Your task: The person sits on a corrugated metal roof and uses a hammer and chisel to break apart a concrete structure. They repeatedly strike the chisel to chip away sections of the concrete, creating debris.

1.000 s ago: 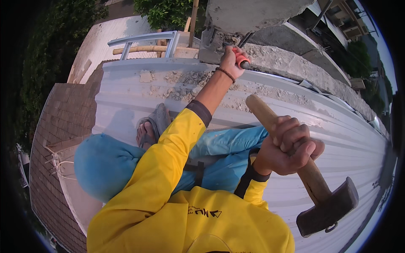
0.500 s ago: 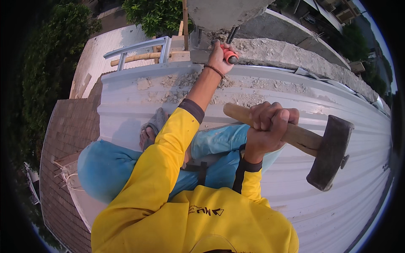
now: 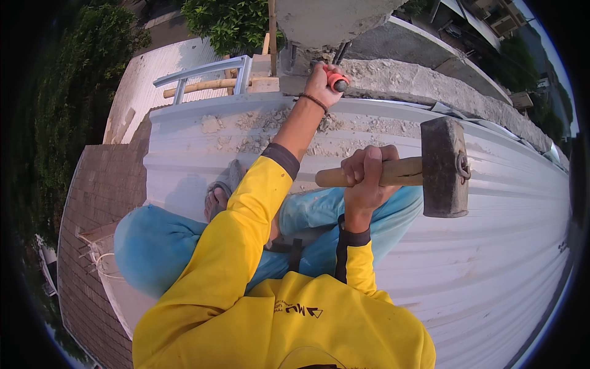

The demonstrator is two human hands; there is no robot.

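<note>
My left hand point(image 3: 316, 85), with a cord bracelet at its wrist, is stretched forward and closed around a chisel with an orange-red guard point(image 3: 337, 80). The chisel's dark striking end faces me; its tip is hidden toward the broken concrete. Above it hangs a rough concrete column point(image 3: 332, 23) with bare steel bars point(image 3: 340, 53) below its underside. My right hand point(image 3: 367, 184) grips the wooden handle of a club hammer point(image 3: 444, 169) about mid-length. The hammer's heavy, worn head is in the air to the right, apart from the chisel.
I sit on a pale corrugated metal roof point(image 3: 479, 258) strewn with concrete rubble point(image 3: 264, 126). A rough concrete ledge point(image 3: 424, 86) runs along the far edge. At the far left are a metal frame point(image 3: 203, 74) and a bamboo pole point(image 3: 195, 87). A brown tiled roof point(image 3: 98, 209) slopes at left.
The hammer has moved up and left, its head now higher and its handle nearly level. My left hand and the chisel have stayed almost in place.
</note>
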